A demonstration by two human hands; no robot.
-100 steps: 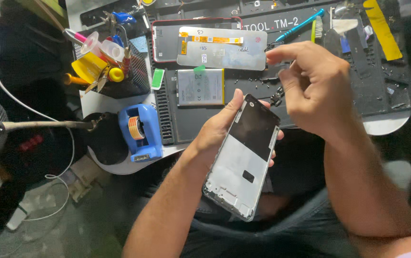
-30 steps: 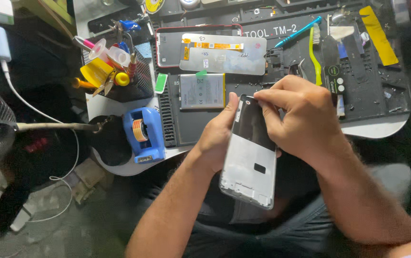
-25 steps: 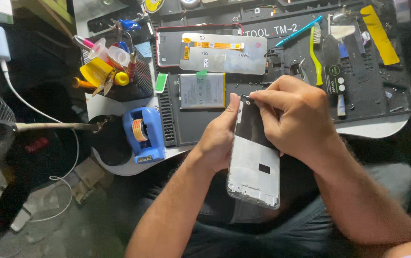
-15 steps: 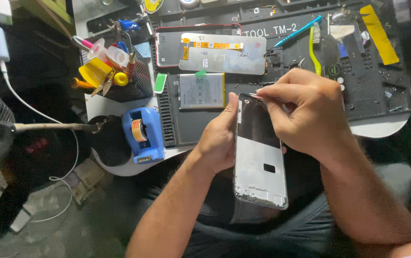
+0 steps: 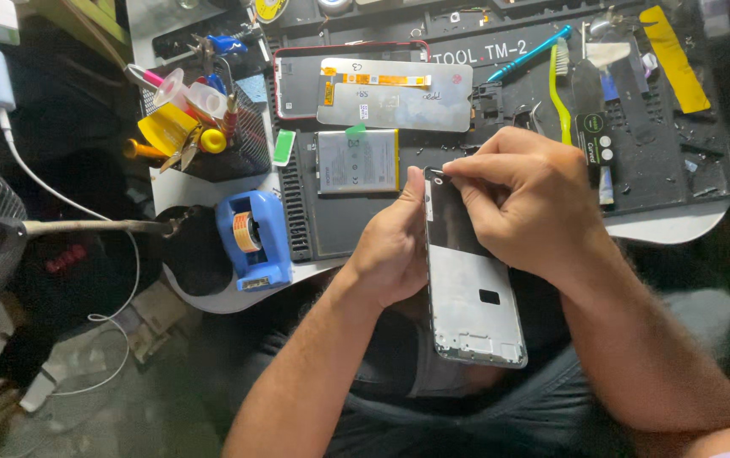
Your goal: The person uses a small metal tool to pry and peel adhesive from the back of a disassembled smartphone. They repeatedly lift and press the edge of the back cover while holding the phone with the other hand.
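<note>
Grey phone screen panel (image 5: 395, 95) lies beside black label (image 5: 594, 148)

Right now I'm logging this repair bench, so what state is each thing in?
phone frame: opened, upright, gripped by left hand, right hand pinching its top corner
battery: out, flat on mat
display panel: detached, face down
tape dispenser: loaded
</note>
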